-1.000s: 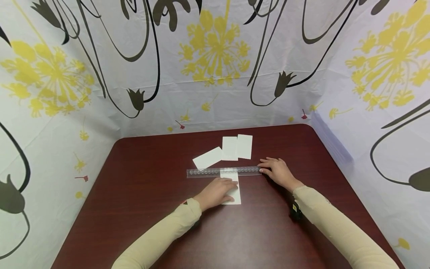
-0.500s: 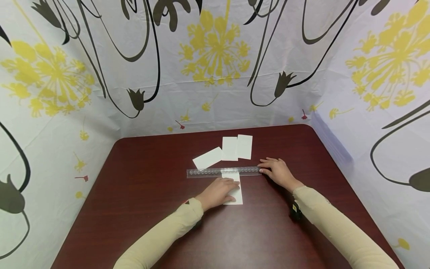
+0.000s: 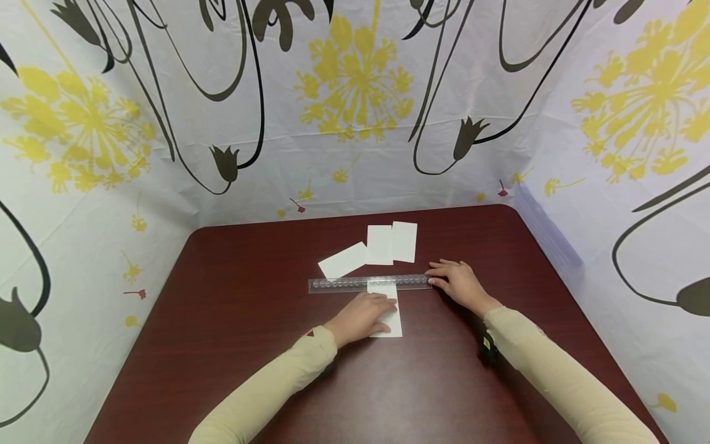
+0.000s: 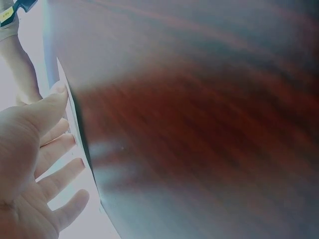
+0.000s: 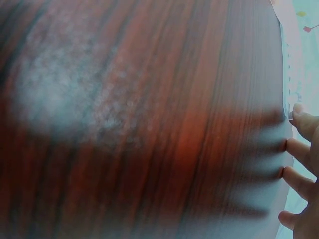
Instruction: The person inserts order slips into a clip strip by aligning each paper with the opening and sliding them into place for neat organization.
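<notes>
In the head view my left hand (image 3: 363, 317) rests on a white card (image 3: 392, 322), covering part of it. Its fingertips sit just below a clear plastic ruler (image 3: 338, 285), which lies level across the card's top end. My right hand (image 3: 458, 285) touches the ruler's right end with its thumb. In the right wrist view the fingers of the right hand (image 5: 303, 169) are spread, their tips down on the table. The left wrist view has the left hand (image 4: 35, 159) with fingers stretched over the card (image 4: 82, 209).
Three more white cards lie beyond the ruler: a slanted card (image 3: 342, 261), an upright card (image 3: 379, 245) and another card (image 3: 404, 242) beside it. The slanted one meets the ruler's upper edge. A patterned cloth (image 3: 355, 166) borders the dark red table (image 3: 238, 345).
The left hand and the card under it have slid a little to the right beneath the ruler. My right hand and the ruler stay in place.
</notes>
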Motion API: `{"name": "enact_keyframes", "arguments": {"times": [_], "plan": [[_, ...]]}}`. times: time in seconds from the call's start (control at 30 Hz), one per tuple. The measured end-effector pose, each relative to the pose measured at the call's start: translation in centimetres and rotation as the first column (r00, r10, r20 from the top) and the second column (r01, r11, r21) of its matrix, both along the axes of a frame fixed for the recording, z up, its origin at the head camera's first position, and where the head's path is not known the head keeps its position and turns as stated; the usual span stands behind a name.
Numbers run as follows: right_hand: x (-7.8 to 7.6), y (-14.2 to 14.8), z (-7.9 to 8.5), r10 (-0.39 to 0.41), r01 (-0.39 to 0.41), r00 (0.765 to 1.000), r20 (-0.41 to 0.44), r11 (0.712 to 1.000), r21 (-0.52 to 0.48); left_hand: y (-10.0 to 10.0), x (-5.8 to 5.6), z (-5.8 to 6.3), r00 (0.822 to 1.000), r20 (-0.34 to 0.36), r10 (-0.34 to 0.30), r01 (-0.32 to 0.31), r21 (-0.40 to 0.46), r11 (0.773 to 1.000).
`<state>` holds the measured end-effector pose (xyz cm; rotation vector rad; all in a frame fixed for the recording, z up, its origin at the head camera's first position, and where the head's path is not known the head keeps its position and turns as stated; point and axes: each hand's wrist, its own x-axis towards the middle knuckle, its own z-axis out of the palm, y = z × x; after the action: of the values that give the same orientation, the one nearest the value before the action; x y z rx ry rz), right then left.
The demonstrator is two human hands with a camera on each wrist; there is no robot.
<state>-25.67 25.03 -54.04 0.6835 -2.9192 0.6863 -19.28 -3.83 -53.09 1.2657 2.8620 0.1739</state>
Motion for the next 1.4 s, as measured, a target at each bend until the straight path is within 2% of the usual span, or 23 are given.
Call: {"name": "enact_keyframes", "arguments": {"times": [1.4], "plan": [[0.06, -0.03, 0.15, 0.009, -0.009, 1.000, -0.003, 1.000, -0.002, 0.98, 0.05, 0.48, 1.000, 0.020, -0.002, 0.002, -0.024, 1.000]]}}
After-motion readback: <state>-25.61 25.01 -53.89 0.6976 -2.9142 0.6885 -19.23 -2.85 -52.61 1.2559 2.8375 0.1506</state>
